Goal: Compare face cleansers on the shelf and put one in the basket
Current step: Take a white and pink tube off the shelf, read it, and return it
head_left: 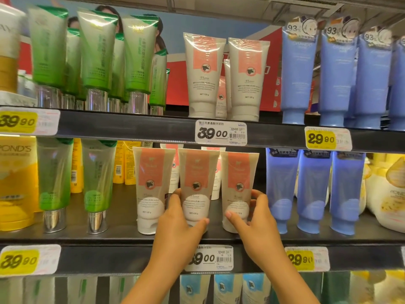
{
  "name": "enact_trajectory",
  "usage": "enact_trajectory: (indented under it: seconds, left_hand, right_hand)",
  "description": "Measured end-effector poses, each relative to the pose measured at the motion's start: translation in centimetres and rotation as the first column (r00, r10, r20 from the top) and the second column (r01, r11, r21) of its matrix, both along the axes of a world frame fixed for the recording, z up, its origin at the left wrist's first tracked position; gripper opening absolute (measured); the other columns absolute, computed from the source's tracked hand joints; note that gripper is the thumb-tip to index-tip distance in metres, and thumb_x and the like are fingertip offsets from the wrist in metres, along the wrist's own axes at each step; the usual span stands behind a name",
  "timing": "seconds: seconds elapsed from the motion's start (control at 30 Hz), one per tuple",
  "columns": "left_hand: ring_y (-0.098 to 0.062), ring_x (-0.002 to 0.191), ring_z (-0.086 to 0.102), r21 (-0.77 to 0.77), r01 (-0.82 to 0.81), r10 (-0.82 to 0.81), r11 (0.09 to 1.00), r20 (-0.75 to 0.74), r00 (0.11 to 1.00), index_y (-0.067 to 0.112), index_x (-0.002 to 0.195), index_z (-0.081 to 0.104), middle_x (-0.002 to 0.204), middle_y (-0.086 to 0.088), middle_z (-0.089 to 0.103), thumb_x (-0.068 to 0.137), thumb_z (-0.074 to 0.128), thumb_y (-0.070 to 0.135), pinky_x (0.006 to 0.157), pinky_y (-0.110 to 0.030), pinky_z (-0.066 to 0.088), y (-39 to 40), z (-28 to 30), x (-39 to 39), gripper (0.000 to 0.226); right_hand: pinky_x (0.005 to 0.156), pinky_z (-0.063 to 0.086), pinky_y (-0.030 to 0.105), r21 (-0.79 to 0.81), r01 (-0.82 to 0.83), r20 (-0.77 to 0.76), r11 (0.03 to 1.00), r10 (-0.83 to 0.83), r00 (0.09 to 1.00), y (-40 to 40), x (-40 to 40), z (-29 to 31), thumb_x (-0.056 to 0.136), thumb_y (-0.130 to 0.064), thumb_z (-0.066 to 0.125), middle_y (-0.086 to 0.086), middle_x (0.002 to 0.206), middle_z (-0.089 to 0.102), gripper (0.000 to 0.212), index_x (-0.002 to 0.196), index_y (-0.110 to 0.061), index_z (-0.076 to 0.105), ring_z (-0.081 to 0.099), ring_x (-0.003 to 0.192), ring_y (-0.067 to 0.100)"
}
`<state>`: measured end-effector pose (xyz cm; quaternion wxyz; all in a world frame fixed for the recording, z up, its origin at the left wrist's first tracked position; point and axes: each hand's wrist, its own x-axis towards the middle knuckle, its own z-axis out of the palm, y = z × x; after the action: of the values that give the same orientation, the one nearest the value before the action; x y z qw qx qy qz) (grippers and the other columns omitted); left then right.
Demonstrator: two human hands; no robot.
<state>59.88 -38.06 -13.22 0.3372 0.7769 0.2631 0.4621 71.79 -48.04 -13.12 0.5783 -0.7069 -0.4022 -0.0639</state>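
Both hands are working the middle shelf [122, 236] right now: the left hand [178, 224] is wrapping its grip around the lower body of the centre pink-and-white cleanser tube [198, 183], thumb across the front, fingers curling behind, while the right hand [255, 220] is clasping the next pink-and-white tube [238, 185], just to the right of the first grip. Both tubes are standing cap-down on the shelf, upright, not visibly lifting. A third matching tube [151, 187] is sitting untouched just left of the left grip. So the comparing looks to be only getting going, by my reading: two candidates in hand, nothing chosen, and no basket showing anywhere in view, so the drop-off is all still to come. The tubes themselves are sealed in clear wrap, caps on, contents not visible. Green tubes [54, 183] are standing well left of the grips, blue tubes [313, 189] just right of the right grip.
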Motion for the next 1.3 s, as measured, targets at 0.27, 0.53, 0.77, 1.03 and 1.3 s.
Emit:
enact_trajectory:
  seconds: [0.27, 0.53, 0.77, 1.03, 1.3]
  left_hand:
    - [0.006, 0.082, 0.055, -0.16, 0.169, -0.161, 0.973, 0.061, 0.985, 0.04, 0.114, 0.032, 0.095, 0.019, 0.056, 0.071, 0.078, 0.02, 0.057, -0.007, 0.045, -0.7, 1.0, -0.9, 0.066]
    - [-0.008, 0.084, 0.069, -0.313, 0.361, -0.321, 0.878, 0.172, 0.931, 0.041, 0.095, 0.045, 0.098, 0.005, 0.071, 0.071, 0.078, 0.019, 0.064, -0.017, 0.054, -3.0, 1.6, -3.6, 0.046]
    - [0.001, 0.078, 0.068, -0.346, 0.401, -0.345, 0.848, 0.214, 0.914, 0.038, 0.103, 0.052, 0.094, 0.007, 0.071, 0.068, 0.08, 0.012, 0.057, -0.01, 0.05, -5.9, -2.0, -5.0, 0.052]
    - [0.003, 0.069, 0.064, -0.396, 0.342, -0.326, 0.852, 0.111, 0.939, 0.039, 0.111, 0.054, 0.09, 0.005, 0.066, 0.065, 0.081, 0.015, 0.058, -0.014, 0.051, -9.5, -7.1, -6.4, 0.059]
    - [-0.011, 0.083, 0.067, -0.466, 0.334, -0.28, 0.819, 0.184, 0.942, 0.039, 0.11, 0.062, 0.093, 0.012, 0.071, 0.063, 0.084, 0.011, 0.066, -0.024, 0.056, -12.6, -10.7, -8.6, 0.059]
  right_hand:
    - [0.094, 0.049, 0.043, -0.032, 0.019, -0.04, 0.999, -0.02, 0.999, -0.1, -0.2, 0.4, 0.08, -0.023, 0.072, 0.001, 0.124, 0.053, 0.059, 0.128, -0.022, 0.036, 0.054, 0.112, 0.018]
    - [0.097, 0.046, 0.034, 0.077, 0.007, -0.09, 0.997, 0.0, 0.996, -2.2, -1.6, 0.7, 0.086, -0.025, 0.065, 0.0, 0.132, 0.045, 0.066, 0.142, -0.016, 0.032, 0.05, 0.115, 0.014]
    - [0.077, 0.053, 0.022, 0.259, -0.198, -0.183, 0.945, 0.25, 0.951, -5.2, -5.1, -1.3, 0.088, -0.018, 0.061, -0.007, 0.101, 0.066, 0.017, 0.101, -0.028, 0.059, 0.064, 0.088, 0.001]
    - [0.059, 0.053, 0.019, 0.305, -0.262, -0.479, 0.915, 0.386, 0.789, -7.0, -7.8, -5.9, 0.084, -0.017, 0.064, 0.001, 0.101, 0.069, 0.024, 0.107, -0.02, 0.056, 0.07, 0.082, 0.006]
    - [0.064, 0.056, 0.024, 0.419, -0.204, -0.611, 0.885, 0.441, 0.657, -9.7, -10.4, -9.7, 0.078, -0.015, 0.066, 0.003, 0.098, 0.074, 0.036, 0.113, -0.014, 0.056, 0.071, 0.09, 0.018]
